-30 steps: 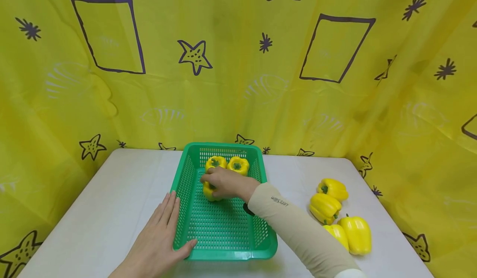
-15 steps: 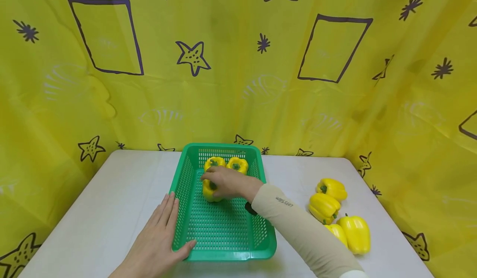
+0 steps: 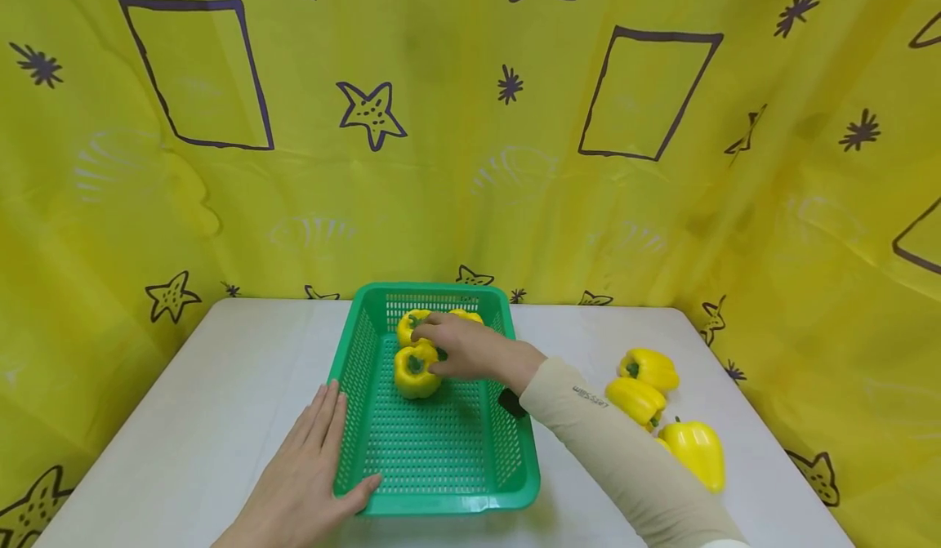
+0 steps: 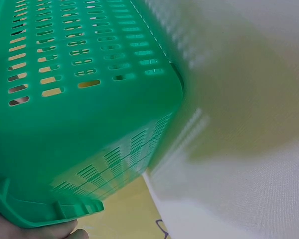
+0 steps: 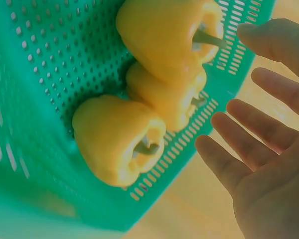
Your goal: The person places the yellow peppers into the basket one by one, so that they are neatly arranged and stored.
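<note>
A green plastic basket (image 3: 441, 502) with slotted walls stands on the table, three yellow bell peppers inside it, stems up. One bell pepper (image 3: 413, 376) is in front; a back-left one (image 3: 408, 334) and a back-right one (image 3: 466, 315) are partly covered by my right hand (image 3: 474, 349). That hand hovers over the peppers, its fingers spread apart and holding nothing in the right wrist view. My left hand (image 3: 297, 466) lies along the basket's left side with straight fingers, thumb on the near rim. In the left wrist view its fingertips (image 4: 52, 230) show at the rim.
Right of the basket, several more yellow bell peppers (image 3: 694, 450) lie on the white table (image 3: 581, 352), one mostly hidden by my right sleeve (image 3: 625, 442). A yellow curtain (image 3: 441, 205) with drawn stars hangs behind and at both sides.
My right hand has let go of the front bell pepper and moved up and to the right. The pepper stays in the basket. The left hand keeps its place on the basket.
</note>
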Motion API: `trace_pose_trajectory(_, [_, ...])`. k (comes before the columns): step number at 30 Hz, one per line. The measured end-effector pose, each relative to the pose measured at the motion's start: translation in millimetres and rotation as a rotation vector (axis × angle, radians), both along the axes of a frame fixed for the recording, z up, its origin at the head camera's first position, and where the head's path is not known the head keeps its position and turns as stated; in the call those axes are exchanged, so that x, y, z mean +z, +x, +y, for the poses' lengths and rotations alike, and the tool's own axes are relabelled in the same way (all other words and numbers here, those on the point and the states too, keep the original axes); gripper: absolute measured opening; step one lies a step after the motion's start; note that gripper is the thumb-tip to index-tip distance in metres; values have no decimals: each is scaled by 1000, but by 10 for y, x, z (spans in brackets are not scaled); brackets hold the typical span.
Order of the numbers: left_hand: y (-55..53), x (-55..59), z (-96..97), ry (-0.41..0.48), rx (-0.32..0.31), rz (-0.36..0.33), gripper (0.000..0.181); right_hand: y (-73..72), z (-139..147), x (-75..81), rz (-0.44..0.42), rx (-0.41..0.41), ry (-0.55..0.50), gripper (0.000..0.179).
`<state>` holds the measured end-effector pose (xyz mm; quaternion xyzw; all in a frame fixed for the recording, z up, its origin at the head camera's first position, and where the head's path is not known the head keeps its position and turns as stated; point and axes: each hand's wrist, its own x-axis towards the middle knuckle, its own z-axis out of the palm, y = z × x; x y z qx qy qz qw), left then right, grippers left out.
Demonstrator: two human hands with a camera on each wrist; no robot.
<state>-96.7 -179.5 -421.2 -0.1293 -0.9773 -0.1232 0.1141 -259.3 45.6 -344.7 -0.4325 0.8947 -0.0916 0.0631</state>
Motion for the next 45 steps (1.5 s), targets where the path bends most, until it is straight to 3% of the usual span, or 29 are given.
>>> trace_pose_trajectory(6, [15,-9,5,5,7,-9,103,22,140,50,13,-36,-19,46])
trace_pose_trajectory(14, [14,-20,0,-7,-8,37,102,67,389,106,-30,-105,-84,44])
trace_pose_trajectory(30, [9,-24,-1,4,-5,30,104,147,817,87,58,-122,-123,45])
trace_pose_trajectory(37, [10,-42,-7,-5,-9,61,103,193,951,100,70,-137,-150,42])
trace_pose_trajectory(45, [9,-22,-2,2,-1,23,103,232,1142,74,94,-171,-179,42])
